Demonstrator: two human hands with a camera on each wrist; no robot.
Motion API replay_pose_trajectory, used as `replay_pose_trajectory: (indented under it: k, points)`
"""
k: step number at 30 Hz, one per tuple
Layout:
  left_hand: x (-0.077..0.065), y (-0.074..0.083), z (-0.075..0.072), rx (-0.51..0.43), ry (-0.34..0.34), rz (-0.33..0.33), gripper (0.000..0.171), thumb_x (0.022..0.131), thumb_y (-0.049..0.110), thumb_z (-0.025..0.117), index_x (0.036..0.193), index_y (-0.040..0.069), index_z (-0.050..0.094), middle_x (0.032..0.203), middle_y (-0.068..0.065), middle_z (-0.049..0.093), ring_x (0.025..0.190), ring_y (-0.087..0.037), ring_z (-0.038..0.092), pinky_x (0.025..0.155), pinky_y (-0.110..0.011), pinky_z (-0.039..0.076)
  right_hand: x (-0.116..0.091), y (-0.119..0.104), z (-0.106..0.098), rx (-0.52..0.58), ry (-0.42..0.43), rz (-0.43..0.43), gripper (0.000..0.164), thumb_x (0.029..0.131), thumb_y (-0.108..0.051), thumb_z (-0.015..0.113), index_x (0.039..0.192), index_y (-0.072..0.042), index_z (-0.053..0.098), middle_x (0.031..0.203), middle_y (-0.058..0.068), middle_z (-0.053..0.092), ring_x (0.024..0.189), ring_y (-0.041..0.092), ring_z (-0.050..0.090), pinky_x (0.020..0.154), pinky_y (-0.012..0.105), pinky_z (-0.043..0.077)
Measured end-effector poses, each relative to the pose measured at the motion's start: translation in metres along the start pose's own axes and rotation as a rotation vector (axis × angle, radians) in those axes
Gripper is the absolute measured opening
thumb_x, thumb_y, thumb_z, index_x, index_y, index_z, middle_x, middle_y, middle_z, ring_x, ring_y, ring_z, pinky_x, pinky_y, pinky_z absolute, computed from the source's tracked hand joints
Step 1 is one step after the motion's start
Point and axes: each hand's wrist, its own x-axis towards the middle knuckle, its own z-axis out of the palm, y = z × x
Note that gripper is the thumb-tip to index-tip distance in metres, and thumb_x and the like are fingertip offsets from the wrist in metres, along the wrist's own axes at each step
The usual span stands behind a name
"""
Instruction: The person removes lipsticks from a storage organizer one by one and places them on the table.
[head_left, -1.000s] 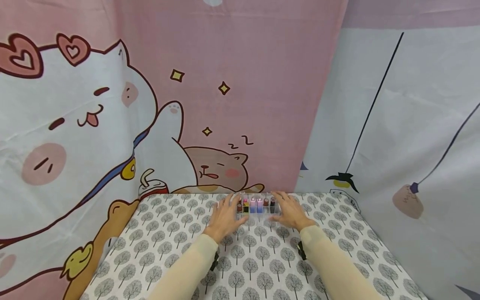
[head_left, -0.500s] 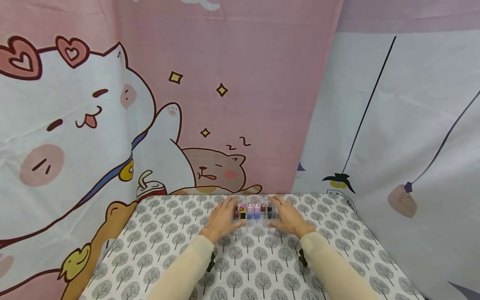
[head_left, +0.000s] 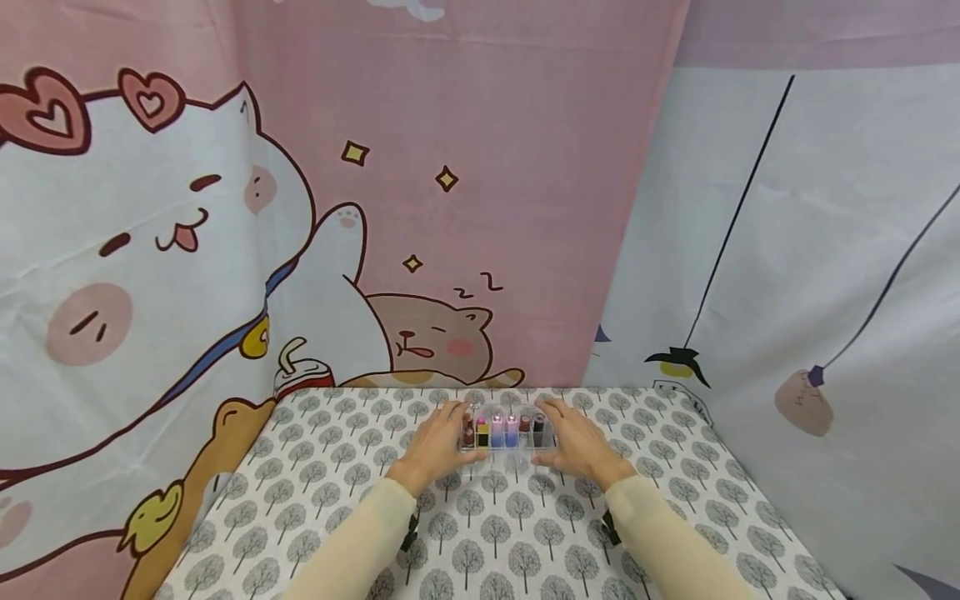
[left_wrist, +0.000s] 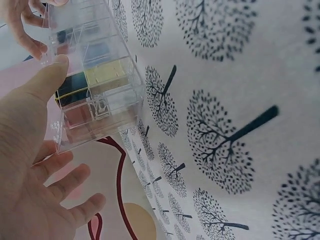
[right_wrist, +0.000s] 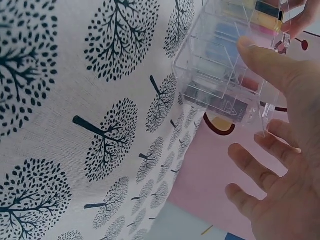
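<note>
A clear plastic lipstick organizer [head_left: 491, 451] is between my two hands near the far side of the table. My left hand [head_left: 431, 446] holds its left end, thumb [left_wrist: 49, 79] on the near face. My right hand [head_left: 583, 443] grips the right end, its thumb [right_wrist: 267, 62] across the near face and the lower fingers spread off the box. Inside stand several lipsticks: a black-and-yellow one [head_left: 483, 434] with a pink top, pink-to-blue ones [head_left: 497, 433], brown-red ones [head_left: 468, 435] and a dark one [head_left: 538, 432] at the right.
The table is covered by a white cloth [head_left: 468, 525] with grey tree prints. A pink curtain [head_left: 465, 100] with cartoon cats hangs right behind the far edge. At the right hangs a pale drape [head_left: 862, 275].
Both hands have brought the organizer a little toward me and slightly left across the table. Their hold on its two ends looks the same.
</note>
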Motion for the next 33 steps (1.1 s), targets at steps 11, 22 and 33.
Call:
replay_pose_trajectory:
  k: [11, 22, 33]
  points:
    - [-0.014, 0.003, -0.006, 0.017, 0.010, 0.041, 0.106, 0.096, 0.058, 0.094, 0.174, 0.003, 0.047, 0.179, -0.020, 0.051, 0.156, -0.047, 0.060, 0.130, -0.066, 0.056, -0.013, -0.008, -0.005, -0.041, 0.007, 0.004, 0.113, 0.087, -0.049, 0.104, 0.176, -0.010, 0.047, 0.180, 0.020, 0.050, 0.158, 0.048, 0.058, 0.124, 0.077, 0.055]
    - [-0.031, 0.005, -0.011, 0.012, -0.009, 0.053, 0.108, 0.096, 0.060, 0.093, 0.175, 0.005, 0.045, 0.177, -0.021, 0.052, 0.157, -0.043, 0.059, 0.129, -0.066, 0.057, -0.028, -0.017, -0.009, -0.016, 0.001, 0.019, 0.112, 0.085, -0.050, 0.104, 0.175, -0.012, 0.049, 0.173, 0.017, 0.056, 0.153, 0.048, 0.062, 0.131, 0.080, 0.048]
    - [-0.053, 0.009, -0.014, 0.035, -0.001, 0.088, 0.107, 0.092, 0.060, 0.096, 0.170, 0.002, 0.051, 0.163, -0.017, 0.063, 0.144, -0.036, 0.067, 0.126, -0.056, 0.061, -0.047, -0.028, -0.007, -0.007, -0.006, 0.003, 0.115, 0.081, -0.053, 0.105, 0.173, -0.010, 0.050, 0.176, 0.022, 0.053, 0.159, 0.054, 0.056, 0.136, 0.079, 0.041]
